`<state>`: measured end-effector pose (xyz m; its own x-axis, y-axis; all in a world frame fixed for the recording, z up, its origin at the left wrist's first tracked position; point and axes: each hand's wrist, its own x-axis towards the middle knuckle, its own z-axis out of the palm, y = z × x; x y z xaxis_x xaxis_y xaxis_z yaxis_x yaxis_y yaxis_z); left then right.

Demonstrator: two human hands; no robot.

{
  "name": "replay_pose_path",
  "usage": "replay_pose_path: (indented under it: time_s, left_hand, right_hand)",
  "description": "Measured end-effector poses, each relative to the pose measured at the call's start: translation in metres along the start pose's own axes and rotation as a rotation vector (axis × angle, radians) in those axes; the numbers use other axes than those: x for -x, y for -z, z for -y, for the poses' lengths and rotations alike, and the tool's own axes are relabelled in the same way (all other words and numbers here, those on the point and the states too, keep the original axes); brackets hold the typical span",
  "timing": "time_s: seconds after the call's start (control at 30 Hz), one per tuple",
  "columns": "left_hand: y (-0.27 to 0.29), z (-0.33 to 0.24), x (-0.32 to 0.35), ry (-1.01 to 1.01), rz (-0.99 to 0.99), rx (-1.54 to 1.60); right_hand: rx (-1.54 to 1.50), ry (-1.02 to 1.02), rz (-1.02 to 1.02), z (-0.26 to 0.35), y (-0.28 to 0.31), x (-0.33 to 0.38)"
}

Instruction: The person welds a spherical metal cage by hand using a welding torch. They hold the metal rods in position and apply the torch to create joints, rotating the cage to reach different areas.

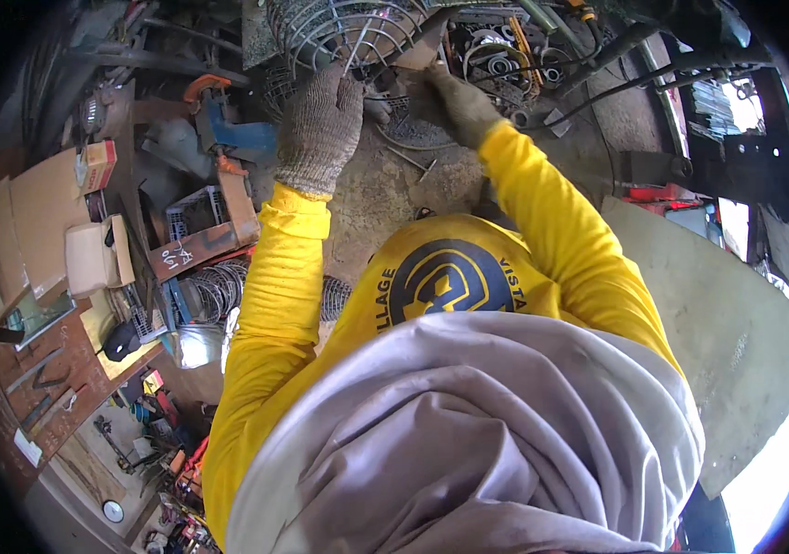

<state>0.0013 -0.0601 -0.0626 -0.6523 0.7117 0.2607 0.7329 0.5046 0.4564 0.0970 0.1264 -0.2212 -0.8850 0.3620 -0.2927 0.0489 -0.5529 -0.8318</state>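
Wire cage [330, 39]: being seen at the far edge of the visible floor [367, 217], ahead of both hands; a rounded, open form is being made by its grey metal hoops and ribs.
Left hand [320, 125]: gloved; a thin pale rod [353, 57] is apparently being held in narrowed fingers at the cage's near side.
Right hand [463, 103]: gloved, being bent toward a brown sheet [423, 48]; whether anything is being gripped cannot be told.
Step in hand: the cage's near side is seemingly being worked.
Next move: steadiness of the rod against the wires is probably being called for.
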Motion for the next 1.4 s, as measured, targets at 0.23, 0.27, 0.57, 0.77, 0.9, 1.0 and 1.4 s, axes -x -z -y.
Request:
replay_pose_path:
  time_s: [0.23,0.27,0.57,0.77,0.9,1.0,1.4]
  left_hand:
    - [-0.008,0.021,0.004,-0.260,-0.082,-0.124]
    - [-0.005,0.016,0.003,-0.162,-0.037,-0.089]
    - [-0.004,0.009,0.016,-0.123,-0.011,-0.187]
    - [-0.011,-0.006,0.015,-0.039,-0.061,-0.139]
    - [-0.006,-0.004,0.012,-0.016,-0.001,-0.117]
    - [-0.009,0.000,0.013,-0.052,-0.012,-0.091]
    - [-0.006,-0.003,0.012,-0.035,-0.049,-0.052]
  right_hand:
    - [0.434,0.513,0.066,-0.035,-0.041,-0.059]
    - [0.568,0.588,0.058,-0.050,-0.036,-0.069]
    - [-0.055,0.337,0.078,-0.025,-0.056,-0.039]
    - [-0.438,0.015,0.211,-0.030,-0.045,-0.049]
    - [-0.631,0.050,0.161,-0.014,-0.061,-0.035]
    - [-0.340,0.108,0.201,-0.021,-0.052,-0.041]
    - [-0.929,0.001,0.346,-0.011,-0.066,-0.034]
